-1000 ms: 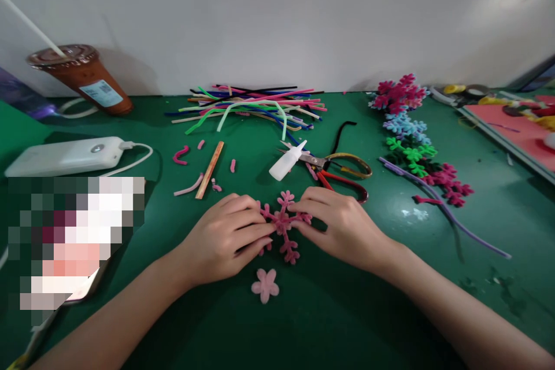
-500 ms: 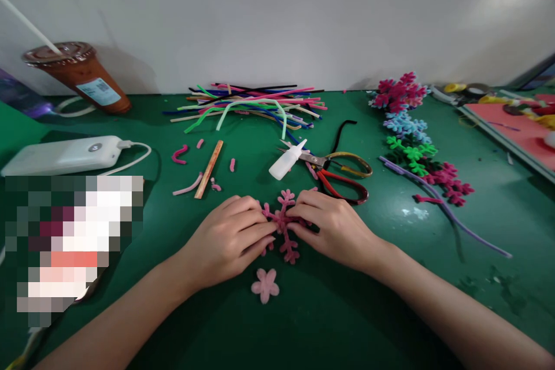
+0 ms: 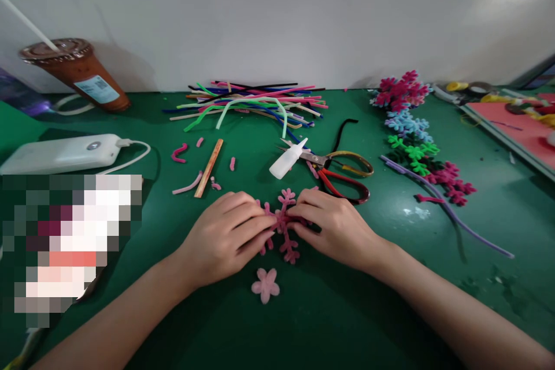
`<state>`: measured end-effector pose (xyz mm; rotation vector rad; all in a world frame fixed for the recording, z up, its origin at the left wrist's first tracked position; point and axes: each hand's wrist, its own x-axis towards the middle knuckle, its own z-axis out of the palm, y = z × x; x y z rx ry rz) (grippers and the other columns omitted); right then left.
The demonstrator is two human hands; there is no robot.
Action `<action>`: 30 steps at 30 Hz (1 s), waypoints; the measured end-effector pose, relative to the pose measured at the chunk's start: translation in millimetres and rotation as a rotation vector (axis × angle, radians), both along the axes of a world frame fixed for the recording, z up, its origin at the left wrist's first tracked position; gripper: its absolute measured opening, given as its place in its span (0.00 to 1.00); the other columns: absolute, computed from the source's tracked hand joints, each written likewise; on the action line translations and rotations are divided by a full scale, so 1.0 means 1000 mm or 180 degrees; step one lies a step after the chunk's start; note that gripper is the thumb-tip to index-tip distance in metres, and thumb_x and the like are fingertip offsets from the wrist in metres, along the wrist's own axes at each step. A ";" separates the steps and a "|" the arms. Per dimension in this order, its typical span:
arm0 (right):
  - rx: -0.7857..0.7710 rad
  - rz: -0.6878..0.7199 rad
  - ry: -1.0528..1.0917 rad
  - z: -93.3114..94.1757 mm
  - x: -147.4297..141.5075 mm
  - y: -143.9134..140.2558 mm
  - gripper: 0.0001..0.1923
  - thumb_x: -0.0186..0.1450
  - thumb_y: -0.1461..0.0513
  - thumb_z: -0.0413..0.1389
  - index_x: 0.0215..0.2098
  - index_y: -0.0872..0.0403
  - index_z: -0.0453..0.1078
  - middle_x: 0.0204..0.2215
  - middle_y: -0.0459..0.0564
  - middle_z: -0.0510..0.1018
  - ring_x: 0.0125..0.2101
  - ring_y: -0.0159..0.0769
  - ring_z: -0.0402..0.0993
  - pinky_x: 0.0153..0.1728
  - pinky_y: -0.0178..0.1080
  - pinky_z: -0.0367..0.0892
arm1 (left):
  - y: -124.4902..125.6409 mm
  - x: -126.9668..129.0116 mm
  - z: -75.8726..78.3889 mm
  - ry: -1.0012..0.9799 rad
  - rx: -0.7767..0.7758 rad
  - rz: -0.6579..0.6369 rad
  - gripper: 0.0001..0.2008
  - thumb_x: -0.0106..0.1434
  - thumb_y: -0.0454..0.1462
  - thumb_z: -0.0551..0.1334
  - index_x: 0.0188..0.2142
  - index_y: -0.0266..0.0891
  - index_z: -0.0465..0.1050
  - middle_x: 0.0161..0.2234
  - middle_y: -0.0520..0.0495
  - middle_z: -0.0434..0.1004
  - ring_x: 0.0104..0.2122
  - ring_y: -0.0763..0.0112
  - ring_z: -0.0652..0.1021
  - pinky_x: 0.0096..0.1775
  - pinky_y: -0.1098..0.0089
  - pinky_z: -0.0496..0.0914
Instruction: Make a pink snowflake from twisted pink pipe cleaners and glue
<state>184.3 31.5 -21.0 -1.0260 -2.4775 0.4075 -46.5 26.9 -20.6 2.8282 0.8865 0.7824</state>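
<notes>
On the green table, near the middle, a pink pipe-cleaner snowflake is being pinched from both sides by the left hand and right hand. Compared with a second ago, its arms are being pressed closer together; a pale pink flower is lying just nearer.

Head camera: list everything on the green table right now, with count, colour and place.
pipe-cleaner snowflake: one, pink, centre, between both hands
small flower: one, pale pink, near edge
pipe cleaners: a pile, mixed colours, by the wall
glue bottle: one, white, lying centre
scissors: two pairs, beside the bottle
finished snowflakes: a row, magenta, blue, green, right
drink cup: one, brown, far left
power bank: one, white, left
left hand: pinching the snowflake
right hand: pinching the snowflake
</notes>
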 end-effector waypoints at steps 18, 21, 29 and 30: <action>0.0334 -0.1064 0.0679 0.007 0.012 0.008 0.11 0.64 0.68 0.49 0.38 0.56 0.73 0.32 0.49 0.77 0.30 0.31 0.72 0.31 0.34 0.66 | 0.007 -0.004 0.005 -0.0736 -0.0200 0.0947 0.07 0.61 0.30 0.60 0.38 0.39 0.74 0.36 0.47 0.77 0.40 0.66 0.75 0.46 0.62 0.69; 0.0238 -0.1297 0.0641 0.007 0.015 0.011 0.10 0.64 0.67 0.50 0.39 0.54 0.72 0.32 0.48 0.77 0.26 0.29 0.71 0.27 0.33 0.64 | 0.011 -0.008 0.003 -0.0884 -0.0228 0.1376 0.05 0.62 0.31 0.60 0.36 0.40 0.74 0.36 0.48 0.77 0.38 0.68 0.77 0.44 0.66 0.70; -0.0285 -0.1361 0.0325 0.007 0.014 0.014 0.09 0.62 0.65 0.51 0.40 0.54 0.69 0.27 0.45 0.76 0.24 0.29 0.69 0.27 0.33 0.61 | 0.010 -0.009 -0.003 -0.0728 -0.0456 0.1294 0.08 0.64 0.34 0.58 0.42 0.41 0.72 0.39 0.49 0.76 0.39 0.70 0.76 0.43 0.69 0.71; -0.0355 -0.1296 0.0279 0.007 0.013 0.014 0.08 0.62 0.66 0.51 0.39 0.53 0.69 0.28 0.45 0.76 0.25 0.29 0.69 0.28 0.34 0.61 | 0.009 -0.010 -0.003 -0.0701 -0.0512 0.1256 0.08 0.65 0.34 0.58 0.43 0.41 0.72 0.39 0.49 0.76 0.40 0.70 0.76 0.43 0.69 0.71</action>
